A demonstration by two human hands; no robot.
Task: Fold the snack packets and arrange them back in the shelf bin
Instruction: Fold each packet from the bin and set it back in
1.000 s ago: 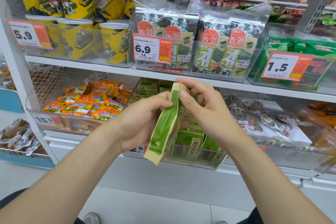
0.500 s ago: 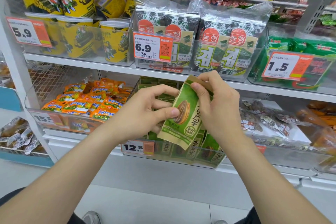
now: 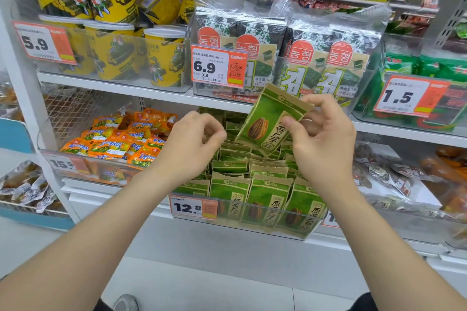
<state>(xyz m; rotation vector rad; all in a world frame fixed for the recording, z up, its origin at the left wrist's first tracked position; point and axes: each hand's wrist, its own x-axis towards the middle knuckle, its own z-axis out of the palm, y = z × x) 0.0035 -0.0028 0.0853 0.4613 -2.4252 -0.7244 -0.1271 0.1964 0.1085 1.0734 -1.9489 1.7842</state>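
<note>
Shop aisle, white metal shelves with clear bins and orange price tags. On the lower shelf sits a clear plastic shelf bin [image 3: 252,227] with a 12.8 price tag [image 3: 193,207] on its front.

Progress, judged: well along. Many matching packets [image 3: 267,199] are already in the bin. The front row stands upright and faces out; the rows behind look looser and overlap. One packet is not yet placed. I cannot tell whether its fold is done.

That one is a green and kraft-brown paper snack packet [image 3: 267,121] with a sunflower seed print. It is held in the air above the middle of the bin, touching nothing in it. The right hand [image 3: 326,144] pinches it by the upper right part, thumb on the printed face, fingers [image 3: 309,102] curled round the top corner. The left hand [image 3: 194,144] is just beside it and apart from it, fingers loosely curled, holding nothing.

Orientation: printed face toward the camera. The long axis is tilted, with the top edge up and to the right and the bottom edge down and to the left, toward the bin.
</note>
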